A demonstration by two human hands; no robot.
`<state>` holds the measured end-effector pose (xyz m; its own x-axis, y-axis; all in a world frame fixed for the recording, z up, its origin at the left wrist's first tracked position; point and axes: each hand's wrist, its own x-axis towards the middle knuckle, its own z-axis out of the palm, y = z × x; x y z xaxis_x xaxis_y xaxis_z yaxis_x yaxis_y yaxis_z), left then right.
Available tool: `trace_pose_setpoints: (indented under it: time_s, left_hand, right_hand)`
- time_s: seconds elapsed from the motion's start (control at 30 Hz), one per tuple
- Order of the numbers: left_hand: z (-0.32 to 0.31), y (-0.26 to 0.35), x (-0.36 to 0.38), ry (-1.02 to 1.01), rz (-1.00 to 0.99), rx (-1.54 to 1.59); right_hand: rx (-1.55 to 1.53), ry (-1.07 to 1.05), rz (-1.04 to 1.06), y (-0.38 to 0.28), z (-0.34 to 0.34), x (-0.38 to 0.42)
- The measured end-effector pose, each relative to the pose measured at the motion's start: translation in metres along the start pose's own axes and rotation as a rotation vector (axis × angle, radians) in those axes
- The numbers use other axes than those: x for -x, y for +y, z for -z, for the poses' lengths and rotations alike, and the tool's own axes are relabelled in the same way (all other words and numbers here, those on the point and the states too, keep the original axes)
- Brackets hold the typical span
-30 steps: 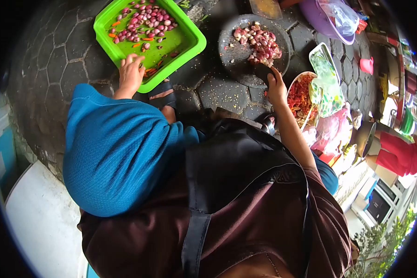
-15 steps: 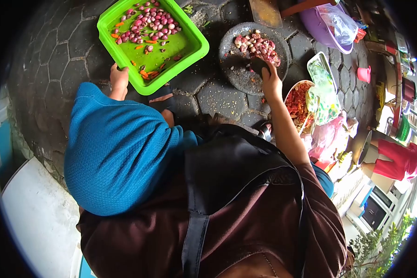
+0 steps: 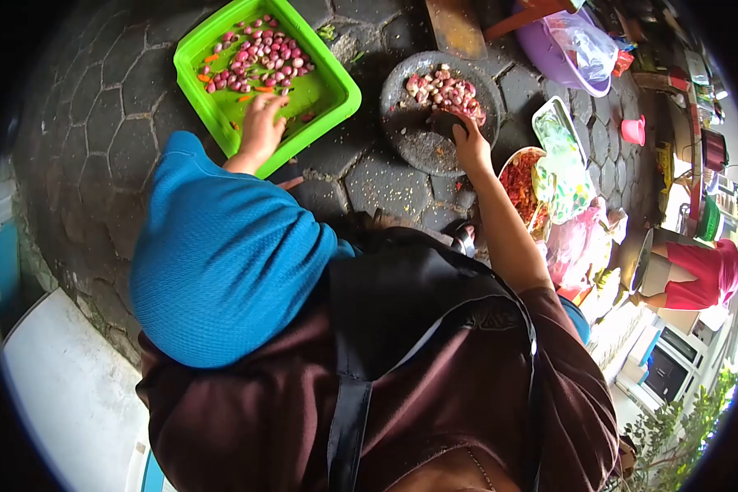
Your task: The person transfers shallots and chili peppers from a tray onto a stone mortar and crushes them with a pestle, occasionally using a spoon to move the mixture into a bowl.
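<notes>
My left hand (image 3: pixel 260 131) is over the near edge of a bright green plastic tray (image 3: pixel 336 112), with thumb and fingers apart and nothing visible in them. Small peeled red shallots (image 3: pixel 266 57) lie spread in the tray, with a few orange chillies (image 3: pixel 244 98) among them. My right hand (image 3: pixel 472 149) grips a dark stone pestle (image 3: pixel 445 125) in a round grey stone mortar (image 3: pixel 396 135). Its palm hides part of the pestle. A heap of partly crushed shallots (image 3: pixel 443 88) sits at the mortar's far side, touching the pestle's head.
Right of the mortar stands a container of chopped red chillies (image 3: pixel 518 180), beside a plastic-covered tray (image 3: pixel 562 152) and a pink plastic bag (image 3: pixel 578 238). Farther back are a purple basin (image 3: pixel 541 61) and a pink scoop (image 3: pixel 633 129). Another person (image 3: pixel 701 275) stands at far right.
My left hand has left the tray's left rim and moved right, in over the tray. My right hand still holds the pestle in the mortar. The view has shifted slightly.
</notes>
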<state>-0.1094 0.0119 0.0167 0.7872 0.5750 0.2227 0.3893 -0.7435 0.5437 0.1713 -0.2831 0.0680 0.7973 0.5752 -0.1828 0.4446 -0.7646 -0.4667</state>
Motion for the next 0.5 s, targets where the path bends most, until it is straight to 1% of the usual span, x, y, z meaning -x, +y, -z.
trace_pose_setpoints:
  time_s: [0.03, 0.1, 0.13, 0.17, 0.2, 0.23, 0.27, 0.3, 0.33, 0.37, 0.43, 0.5]
  left_hand:
    - [-0.006, 0.005, 0.0, -0.062, -0.058, -0.093]
    - [-0.014, 0.014, 0.002, -0.18, -0.087, -0.124]
    - [-0.016, 0.014, 0.003, -0.184, -0.078, -0.121]
    - [-0.02, 0.013, 0.0, -0.274, -0.062, -0.11]
    - [-0.024, 0.013, -0.006, -0.361, -0.052, -0.099]
    - [-0.023, 0.017, -0.009, -0.363, -0.057, -0.095]
    - [-0.027, 0.014, -0.011, -0.378, -0.091, -0.084]
    - [-0.031, 0.008, -0.017, -0.387, -0.128, -0.078]
    - [-0.035, 0.004, -0.023, -0.446, -0.121, -0.044]
    - [-0.038, 0.0, -0.023, -0.45, -0.131, -0.043]
    - [-0.039, 0.002, -0.031, -0.517, -0.108, -0.048]
    - [-0.039, 0.007, -0.036, -0.524, -0.12, -0.067]
  right_hand:
    - [0.004, 0.007, 0.006, -0.003, 0.006, 0.0]
    - [-0.104, 0.109, 0.052, -0.007, 0.013, 0.01]
    - [-0.093, 0.152, 0.077, -0.008, 0.011, 0.014]
    - [-0.089, 0.148, 0.077, -0.009, 0.005, 0.014]
    - [0.051, 0.036, 0.012, -0.009, -0.004, 0.013]
    - [0.191, -0.075, -0.057, -0.003, -0.013, 0.012]
    - [0.103, 0.101, 0.181, 0.021, -0.038, 0.01]
    - [0.104, -0.043, -0.009, -0.001, -0.02, 0.01]
    - [0.036, -0.034, -0.006, 0.004, -0.016, -0.002]
    - [-0.032, -0.029, -0.013, 0.011, -0.012, -0.009]
    - [-0.088, -0.017, -0.022, 0.006, 0.003, -0.009]
    - [-0.153, -0.005, -0.044, 0.001, 0.015, 0.006]
